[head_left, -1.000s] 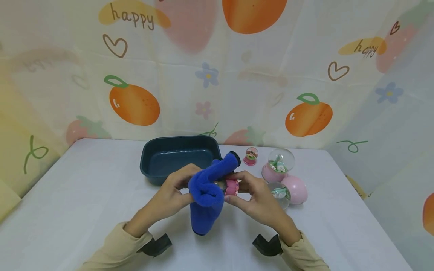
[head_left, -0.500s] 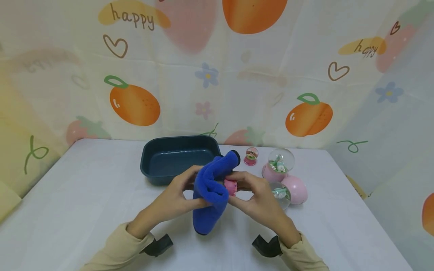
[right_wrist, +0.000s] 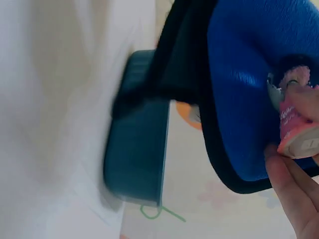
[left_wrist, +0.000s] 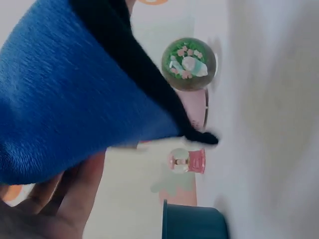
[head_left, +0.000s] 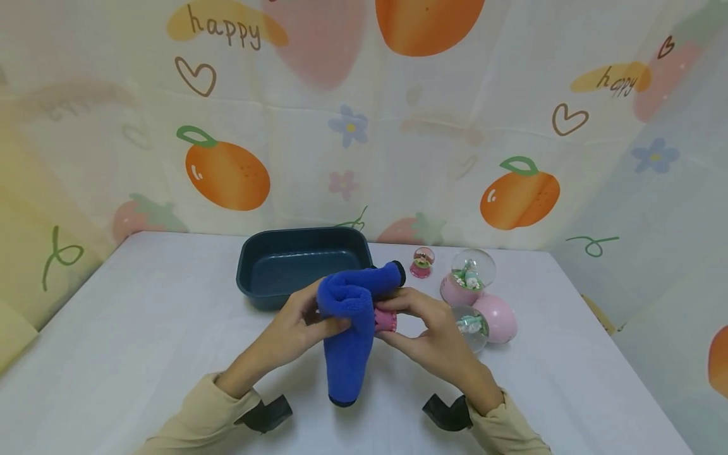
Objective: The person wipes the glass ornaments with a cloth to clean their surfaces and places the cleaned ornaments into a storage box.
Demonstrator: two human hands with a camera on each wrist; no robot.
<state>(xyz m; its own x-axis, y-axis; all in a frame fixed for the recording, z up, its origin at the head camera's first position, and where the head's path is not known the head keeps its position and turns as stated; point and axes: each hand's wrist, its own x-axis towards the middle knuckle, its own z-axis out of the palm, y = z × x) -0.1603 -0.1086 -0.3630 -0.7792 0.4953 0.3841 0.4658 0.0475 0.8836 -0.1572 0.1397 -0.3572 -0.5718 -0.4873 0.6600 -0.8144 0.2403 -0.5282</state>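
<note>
Over the table, my left hand grips a blue cloth with black edging, bunched around the globe end of a small snow globe. My right hand pinches that globe's pink base between thumb and fingers. In the right wrist view the snow globe shows its pale underside and pink side, with the cloth behind it. Most of its glass is hidden by the cloth. The left wrist view has the cloth covering much of my left hand.
A dark teal rectangular basin stands behind my hands on the white table. To the right are a small pink snow globe and two larger ones, one upright and one on its side. A fruit-print curtain hangs behind.
The cloth first shifts right over the globe, then back left, its folds turning with my left hand. Its lower corner hangs lower now. My right hand keeps hold of the base, nearly still.
</note>
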